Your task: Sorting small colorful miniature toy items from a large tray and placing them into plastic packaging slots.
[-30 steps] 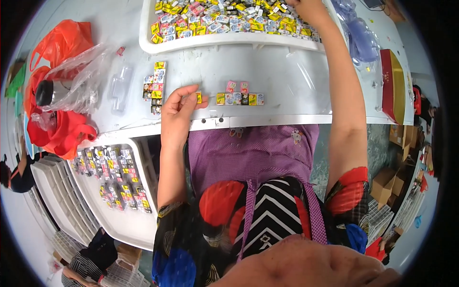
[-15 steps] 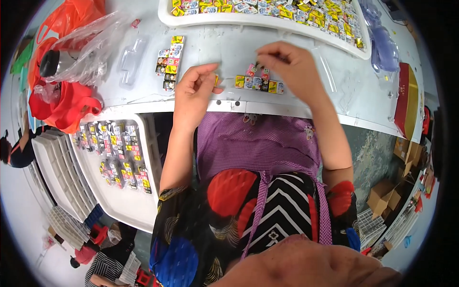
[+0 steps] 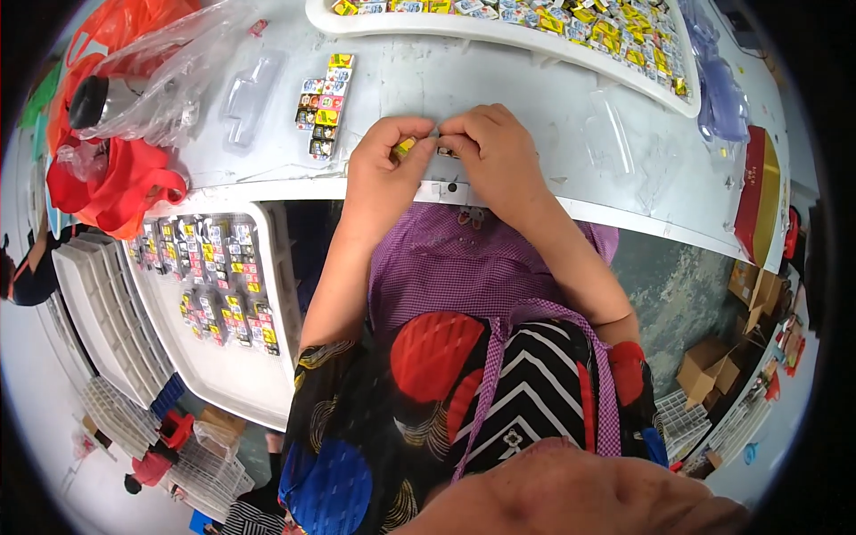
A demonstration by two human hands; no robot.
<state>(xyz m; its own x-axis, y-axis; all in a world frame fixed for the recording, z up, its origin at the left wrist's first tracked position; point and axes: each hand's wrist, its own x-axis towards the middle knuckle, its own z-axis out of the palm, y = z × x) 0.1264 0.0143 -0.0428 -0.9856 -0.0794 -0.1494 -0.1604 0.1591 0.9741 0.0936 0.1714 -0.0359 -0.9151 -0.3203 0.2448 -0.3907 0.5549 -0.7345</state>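
Observation:
Near the table's front edge, my left hand [image 3: 385, 169] is closed with a small yellow box [image 3: 406, 146] between its curled fingers. My right hand [image 3: 501, 165] is pinched, its fingertips meeting those of the left. Whatever sits between the meeting tips is hidden. Below the right fingers a bit of a small dark printed box [image 3: 447, 152] shows; the hand covers what lies behind it. To the left of my hands, an L-like cluster of small printed boxes [image 3: 326, 102] in yellow, white, pink and black lies on the table.
A white tray [image 3: 499, 37] heaped with small boxes stands at the back. Clear plastic shells [image 3: 247, 105] lie at left and right. Red bags [image 3: 116, 183] and a dark-capped bottle [image 3: 89, 102] are far left. Below, another white tray [image 3: 241, 392] holds filled packs. Other people work at lower left.
My right hand has come left and down to meet the left hand, which moved slightly right. The row of small boxes at centre is now mostly covered by my hands. The view has shifted slightly.

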